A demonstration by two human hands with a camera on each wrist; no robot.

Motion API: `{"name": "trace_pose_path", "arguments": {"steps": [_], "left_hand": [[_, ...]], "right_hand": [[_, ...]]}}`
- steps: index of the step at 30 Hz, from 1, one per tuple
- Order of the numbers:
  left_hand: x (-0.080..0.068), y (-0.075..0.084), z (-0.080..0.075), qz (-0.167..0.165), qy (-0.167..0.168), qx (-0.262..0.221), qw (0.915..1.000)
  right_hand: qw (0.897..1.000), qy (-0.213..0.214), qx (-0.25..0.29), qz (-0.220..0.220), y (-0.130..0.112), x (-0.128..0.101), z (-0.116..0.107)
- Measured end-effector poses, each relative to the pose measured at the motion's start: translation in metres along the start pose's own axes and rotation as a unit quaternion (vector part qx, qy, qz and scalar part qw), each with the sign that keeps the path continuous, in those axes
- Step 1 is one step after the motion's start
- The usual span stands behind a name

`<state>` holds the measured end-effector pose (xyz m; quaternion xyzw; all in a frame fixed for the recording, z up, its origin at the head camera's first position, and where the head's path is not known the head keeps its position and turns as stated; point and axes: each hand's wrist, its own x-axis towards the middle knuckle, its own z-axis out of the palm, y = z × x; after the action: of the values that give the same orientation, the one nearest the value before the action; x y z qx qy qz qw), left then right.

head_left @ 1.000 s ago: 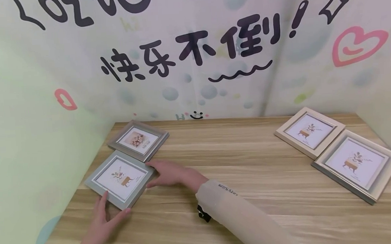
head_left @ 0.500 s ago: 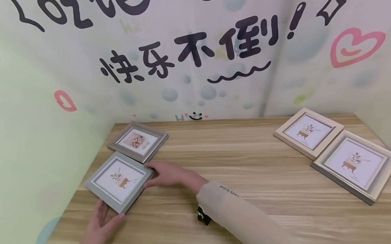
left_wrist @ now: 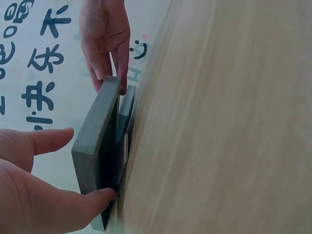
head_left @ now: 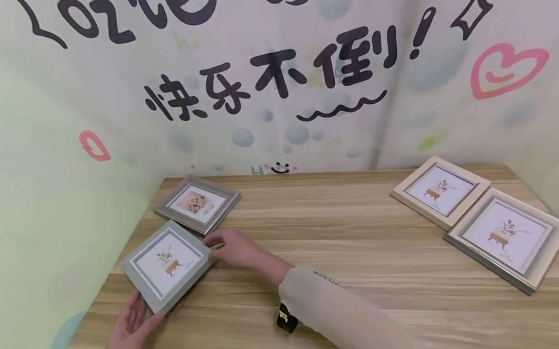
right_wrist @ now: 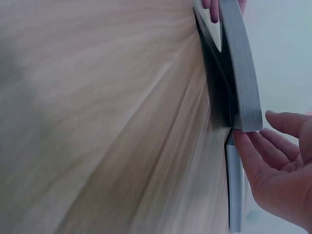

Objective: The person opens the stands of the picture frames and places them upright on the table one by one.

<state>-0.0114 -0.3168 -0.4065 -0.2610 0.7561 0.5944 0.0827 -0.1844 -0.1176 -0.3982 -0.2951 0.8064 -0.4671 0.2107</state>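
A grey picture frame (head_left: 168, 264) with a plant print is tilted up off the wooden table (head_left: 349, 234) at the near left. My left hand (head_left: 137, 315) holds its near corner, thumb toward the front face and fingers (left_wrist: 100, 197) under the back. My right hand (head_left: 215, 246) grips the opposite corner, with its fingers (right_wrist: 253, 156) against the frame's back edge. In the left wrist view the frame's thick edge (left_wrist: 97, 141) stands clear of the table and a back stand (left_wrist: 124, 146) shows behind it.
A second grey frame (head_left: 197, 202) lies flat just behind the held one. Two cream frames (head_left: 440, 190) (head_left: 508, 236) lie at the far right. A wall with writing closes the back and a green wall the left.
The grey frame has turned and its near side has risen off the table. My left hand slid back to its near corner, and my right hand moved slightly left with it.
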Motion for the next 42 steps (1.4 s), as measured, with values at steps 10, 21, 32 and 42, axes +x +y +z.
{"name": "trace_pose_path", "arguments": {"steps": [10, 21, 32, 42], "left_hand": [[0.002, -0.001, -0.002, -0.019, 0.019, -0.011, 0.9996], [0.007, -0.006, -0.006, -0.033, 0.024, -0.1, 0.9941], [0.006, -0.016, -0.008, -0.015, 0.007, -0.15, 0.9885], [0.003, -0.01, -0.008, 0.001, 0.025, -0.143, 0.9893]], "right_hand": [[0.999, 0.015, -0.031, 0.023, -0.001, -0.002, 0.002], [0.998, 0.005, -0.017, 0.057, 0.005, -0.002, 0.002], [0.995, 0.005, 0.052, 0.08, 0.006, -0.008, 0.0], [0.991, 0.023, 0.116, 0.067, 0.003, -0.016, -0.004]]}}
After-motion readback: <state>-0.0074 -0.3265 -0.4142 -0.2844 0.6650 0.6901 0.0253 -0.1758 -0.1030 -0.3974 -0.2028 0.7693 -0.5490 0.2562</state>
